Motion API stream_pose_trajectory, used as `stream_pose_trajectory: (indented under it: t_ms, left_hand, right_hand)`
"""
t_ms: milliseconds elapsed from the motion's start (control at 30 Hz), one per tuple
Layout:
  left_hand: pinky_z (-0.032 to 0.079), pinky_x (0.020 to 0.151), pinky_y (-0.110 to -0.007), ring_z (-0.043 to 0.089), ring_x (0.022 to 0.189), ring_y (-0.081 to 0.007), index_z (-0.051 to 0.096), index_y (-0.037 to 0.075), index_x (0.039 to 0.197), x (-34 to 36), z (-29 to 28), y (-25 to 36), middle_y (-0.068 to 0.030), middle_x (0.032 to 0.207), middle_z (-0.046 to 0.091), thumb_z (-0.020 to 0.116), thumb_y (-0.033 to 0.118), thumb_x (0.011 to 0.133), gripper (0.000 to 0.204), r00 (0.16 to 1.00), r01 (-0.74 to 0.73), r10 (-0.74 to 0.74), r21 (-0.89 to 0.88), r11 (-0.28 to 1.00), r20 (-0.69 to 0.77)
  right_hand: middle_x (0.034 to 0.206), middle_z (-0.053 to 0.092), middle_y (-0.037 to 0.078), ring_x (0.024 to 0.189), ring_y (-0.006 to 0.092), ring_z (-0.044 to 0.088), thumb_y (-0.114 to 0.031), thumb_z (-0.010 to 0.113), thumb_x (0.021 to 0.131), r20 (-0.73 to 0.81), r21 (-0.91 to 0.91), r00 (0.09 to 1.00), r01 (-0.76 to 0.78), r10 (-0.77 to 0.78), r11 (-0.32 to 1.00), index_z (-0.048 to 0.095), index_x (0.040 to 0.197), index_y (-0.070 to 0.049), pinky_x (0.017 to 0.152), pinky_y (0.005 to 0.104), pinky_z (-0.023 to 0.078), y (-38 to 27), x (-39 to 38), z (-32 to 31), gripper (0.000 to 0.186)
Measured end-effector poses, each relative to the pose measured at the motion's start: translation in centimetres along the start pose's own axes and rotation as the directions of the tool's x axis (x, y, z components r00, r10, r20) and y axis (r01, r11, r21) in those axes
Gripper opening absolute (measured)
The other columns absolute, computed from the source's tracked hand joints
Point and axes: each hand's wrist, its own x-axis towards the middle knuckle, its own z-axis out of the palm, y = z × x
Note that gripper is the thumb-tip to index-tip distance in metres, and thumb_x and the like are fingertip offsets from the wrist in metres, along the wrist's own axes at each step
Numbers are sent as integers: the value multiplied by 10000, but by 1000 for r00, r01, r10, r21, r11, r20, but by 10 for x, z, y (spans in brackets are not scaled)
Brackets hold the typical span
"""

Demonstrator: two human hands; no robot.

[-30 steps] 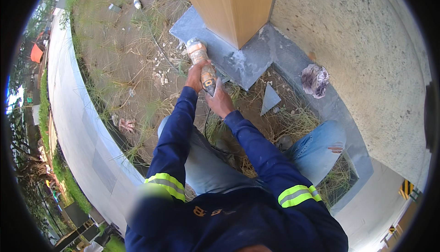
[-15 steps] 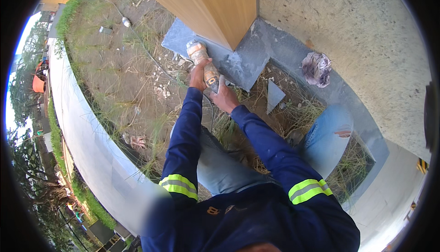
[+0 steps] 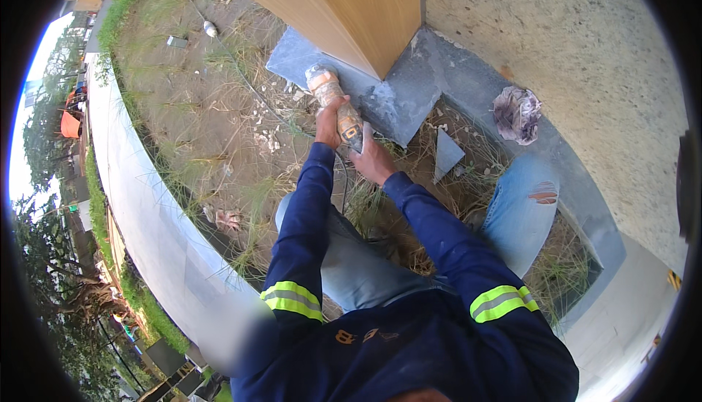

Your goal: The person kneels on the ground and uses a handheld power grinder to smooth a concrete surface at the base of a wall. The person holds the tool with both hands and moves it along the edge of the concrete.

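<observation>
My left hand (image 3: 330,121) grips the middle of a worn, dust-covered power tool (image 3: 329,87), apparently a grinder. My right hand (image 3: 371,157) holds its near, dark end, where a cord trails down between my knees. The tool's far head lies at the grey stone slab (image 3: 292,57) at the foot of a wooden-clad column (image 3: 365,3); whether it touches the slab I cannot tell, and its working part is hidden. A loose triangular stone piece (image 3: 447,153) lies on the dirt right of my right hand.
A crumpled, dusty bundle (image 3: 516,114) sits on the stone ledge (image 3: 585,204) beside a rough wall (image 3: 570,58). A cord with a white connector (image 3: 210,29) crosses the dirt and dry grass. A pale curved walkway (image 3: 146,175) borders the left; an orange object (image 3: 71,125) is beyond it.
The view has shifted a little over the last second. Both hands stay on the tool, whose position against the slab looks nearly unchanged.
</observation>
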Motion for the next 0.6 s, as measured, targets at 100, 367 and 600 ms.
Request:
stream_pose_trajectory:
  t_ms: [100,367,600]
  left_hand:
    - [604,598,-426,681,655,-282,577,4,1093,-6,13,-12,-127,821,645,724,151,902,283,1000,-13,13,27,1000,-3]
    - [604,596,-431,685,667,-288,587,5,1089,-19,3,-25,-140,833,657,710,162,904,271,998,-13,10,-54,998,-61]
    - [603,608,-430,695,684,-297,572,12,1082,-7,6,-19,-144,829,651,746,169,883,308,1000,6,-6,33,999,-6]
  right_hand:
    - [1019,688,348,898,507,690,-225,674,881,-2,17,999,-52,52,999,192,1560,24,772,576,532,2,-15,-11,869]
    - [1059,673,370,959,517,679,-237,671,887,-24,23,999,44,-43,999,217,1548,54,828,559,537,20,-26,3,853]
    - [1015,679,356,929,513,683,-201,689,874,-9,48,1000,-23,23,999,180,1565,34,790,553,538,8,-22,-6,890]
